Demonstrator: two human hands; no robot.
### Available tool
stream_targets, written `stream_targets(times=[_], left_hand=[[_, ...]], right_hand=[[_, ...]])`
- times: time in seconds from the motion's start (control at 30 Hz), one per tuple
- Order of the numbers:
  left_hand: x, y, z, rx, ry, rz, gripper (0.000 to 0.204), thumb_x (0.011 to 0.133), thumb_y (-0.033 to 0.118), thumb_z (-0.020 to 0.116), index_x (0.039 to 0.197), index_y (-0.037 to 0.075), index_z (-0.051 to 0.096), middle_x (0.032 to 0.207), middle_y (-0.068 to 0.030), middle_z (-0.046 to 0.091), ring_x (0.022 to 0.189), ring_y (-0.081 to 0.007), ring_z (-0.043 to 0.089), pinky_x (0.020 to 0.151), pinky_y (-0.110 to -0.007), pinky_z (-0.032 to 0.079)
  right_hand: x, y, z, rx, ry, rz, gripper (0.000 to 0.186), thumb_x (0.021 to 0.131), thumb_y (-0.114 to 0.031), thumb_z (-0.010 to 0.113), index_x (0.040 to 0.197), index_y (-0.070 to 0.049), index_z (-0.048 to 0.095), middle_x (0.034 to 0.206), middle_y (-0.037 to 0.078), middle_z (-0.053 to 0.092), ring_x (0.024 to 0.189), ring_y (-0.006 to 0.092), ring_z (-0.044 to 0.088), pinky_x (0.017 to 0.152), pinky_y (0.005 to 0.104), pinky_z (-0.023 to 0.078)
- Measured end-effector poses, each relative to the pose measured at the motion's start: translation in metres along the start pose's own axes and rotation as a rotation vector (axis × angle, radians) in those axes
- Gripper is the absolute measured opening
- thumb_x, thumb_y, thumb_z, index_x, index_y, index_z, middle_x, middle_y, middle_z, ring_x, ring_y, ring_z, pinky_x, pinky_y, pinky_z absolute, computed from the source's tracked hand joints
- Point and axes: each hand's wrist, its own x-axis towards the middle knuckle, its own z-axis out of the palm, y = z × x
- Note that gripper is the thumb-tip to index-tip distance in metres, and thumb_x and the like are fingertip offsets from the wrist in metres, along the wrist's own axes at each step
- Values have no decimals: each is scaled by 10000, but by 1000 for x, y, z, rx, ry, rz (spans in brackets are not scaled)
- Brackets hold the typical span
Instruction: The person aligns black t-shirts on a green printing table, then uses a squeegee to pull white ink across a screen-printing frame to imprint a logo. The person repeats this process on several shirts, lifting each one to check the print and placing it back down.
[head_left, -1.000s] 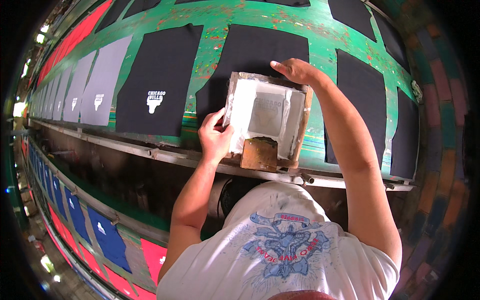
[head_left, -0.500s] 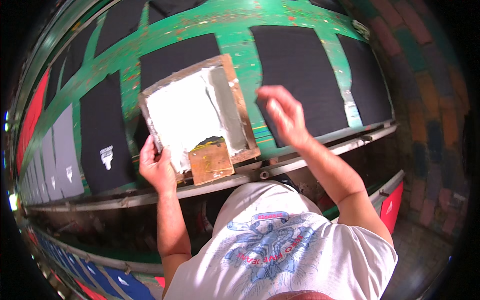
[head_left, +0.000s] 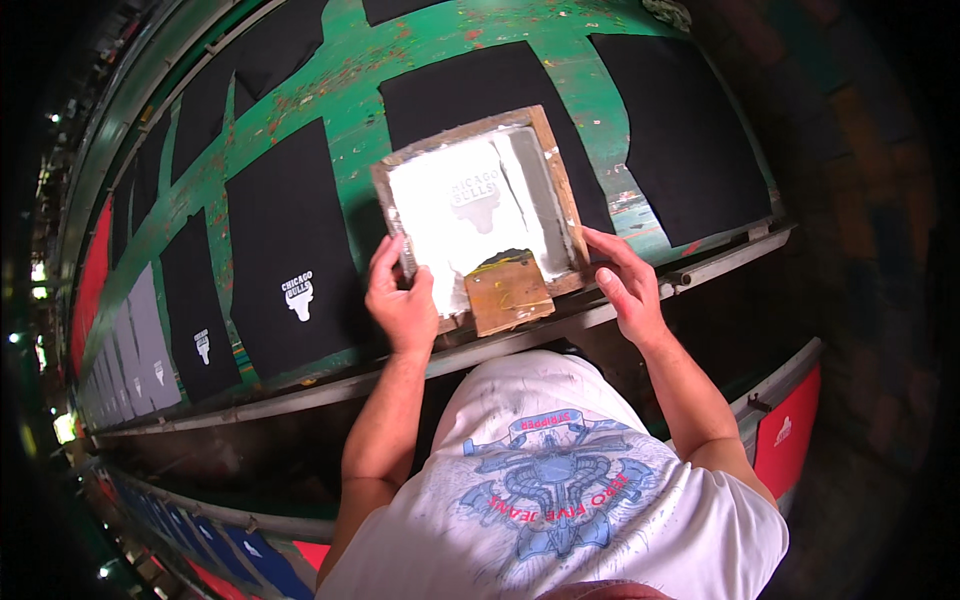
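A square wooden screen frame (head_left: pixel 555 170) with bright white ink over a faint bull's-head design sits over a black fabric panel (head_left: pixel 455 75). A brown squeegee board (head_left: pixel 507 298) rests in its near part, slightly overhanging the rim. My left hand (head_left: pixel 400 300) grips the frame's left side, fingers curled round the edge. At the near right corner, my right hand (head_left: pixel 628 285) has its curved fingertips on the wood, thumb lower. Just left of the frame lies a black panel (head_left: pixel 280 220) with a white printed emblem.
More black panels (head_left: pixel 690 140), pale grey ones (head_left: pixel 155 340) and red fabric lie along the long green table (head_left: pixel 350 50), which has a metal rail (head_left: pixel 720 265) along its near edge. Behind me, a second rack holds blue and red pieces (head_left: pixel 785 430). Bricks line the right side.
The frame has shifted right onto another panel, uncovering a white print at its left. My right hand left the frame half a second ago and is now back at its right side.
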Motion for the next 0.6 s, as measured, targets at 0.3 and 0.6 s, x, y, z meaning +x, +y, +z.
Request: stream_targets(times=[0.3, 0.6], left_hand=[[-39, -21, 56, -109, -46, -151, 647, 923, -202, 684, 1554, -148, 554, 1585, -247, 613, 1464, -283, 635, 1246, -405, 515], [-46, -16, 62, -118, -12, -217, 723, 917, -212, 679, 1613, -179, 482, 1586, -258, 632, 1425, -284, 671, 1235, -396, 522]], right_hand=[[-17, 18, -71, -27, -81, 80, 601, 1083, -362, 764, 1590, -59, 650, 1666, 184, 550, 1513, 296, 556, 1207, 456, 511], [-15, 14, -71, -240, -61, 34, 567, 1006, -196, 835, 1531, -57, 673, 1613, 217, 583, 1465, 384, 593, 1175, 491, 541]])
